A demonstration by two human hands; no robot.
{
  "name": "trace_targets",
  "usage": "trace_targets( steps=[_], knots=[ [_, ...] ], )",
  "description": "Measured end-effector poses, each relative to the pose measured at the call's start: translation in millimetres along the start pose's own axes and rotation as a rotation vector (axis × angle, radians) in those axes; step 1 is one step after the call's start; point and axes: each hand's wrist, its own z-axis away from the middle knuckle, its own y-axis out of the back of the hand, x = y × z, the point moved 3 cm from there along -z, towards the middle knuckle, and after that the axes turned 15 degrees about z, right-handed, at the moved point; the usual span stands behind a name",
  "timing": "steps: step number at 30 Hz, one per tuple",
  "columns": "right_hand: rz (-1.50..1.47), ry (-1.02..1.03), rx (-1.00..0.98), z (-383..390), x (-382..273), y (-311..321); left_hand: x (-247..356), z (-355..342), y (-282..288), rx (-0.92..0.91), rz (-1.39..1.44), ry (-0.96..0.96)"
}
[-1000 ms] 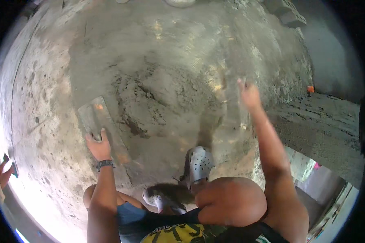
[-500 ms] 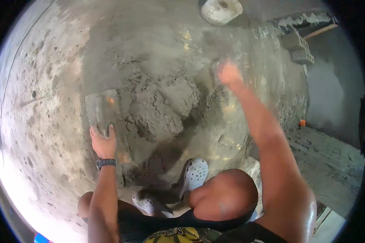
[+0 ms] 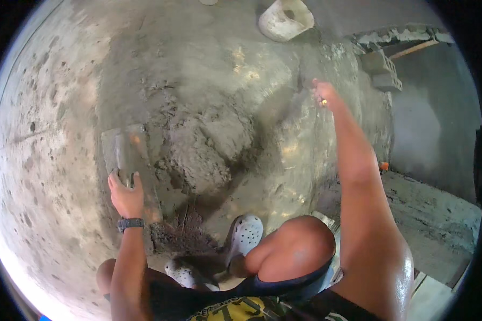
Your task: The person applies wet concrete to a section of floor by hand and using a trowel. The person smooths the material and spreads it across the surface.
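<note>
My left hand (image 3: 127,199) is curled over the near end of a handle on a rectangular plastering float (image 3: 111,143), which lies flat on the floor. Just right of the float is a heap of wet grey mortar (image 3: 201,142), rough and lumpy on top. Farther out to the right, my right hand (image 3: 325,95) is closed in a fist, a yellow ring on one finger. A thin grey edge shows just beyond that fist, too blurred to name. Smeared mortar covers the floor between the heap and the right hand.
A whitish bucket-like container (image 3: 285,22) lies on its side at the far edge. Hollow concrete blocks (image 3: 383,69) stand far right, beside a wooden strip (image 3: 414,50). A small orange object (image 3: 384,166) sits near the right wall. My feet, in white perforated clogs (image 3: 247,234), are close to the mortar.
My right hand has swung right, away from the mortar heap, and is less blurred. My left hand stays on the float. The whole view has shifted slightly.
</note>
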Motion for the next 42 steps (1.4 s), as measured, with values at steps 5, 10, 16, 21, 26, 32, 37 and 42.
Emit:
trace_targets(
  steps=[5,10,16,21,26,32,37,42],
  knots=[
    [0.669,0.173,-0.154,31.6,-102.3,-97.9,-28.0,-2.3,8.4,0.127,-0.126,-0.123],
    [0.547,0.16,-0.097,127.2,-154.3,-119.5,-25.8,-10.1,22.3,0.095,-0.054,-0.033],
    [0.109,0.04,0.052,-30.0,0.2,14.4,-11.1,-1.0,-4.9,0.085,0.01,-0.074],
    [0.506,0.081,-0.088,-30.9,-98.0,-78.1,-7.1,-4.7,9.3,0.065,-0.072,-0.056],
    [0.588,0.301,0.045,95.6,-188.7,-129.7,-23.3,-5.2,15.9,0.128,-0.094,-0.066],
    [0.771,0.266,0.324,47.8,-203.5,-87.8,-16.8,-5.5,19.2,0.065,-0.033,-0.022],
    [0.785,0.234,0.296,-26.2,-251.0,-93.7,-10.5,-7.9,8.7,0.055,0.02,-0.062],
    [0.874,0.419,0.047,40.2,-252.8,-144.5,-21.1,-6.0,21.4,0.062,-0.01,-0.053]
  ],
)
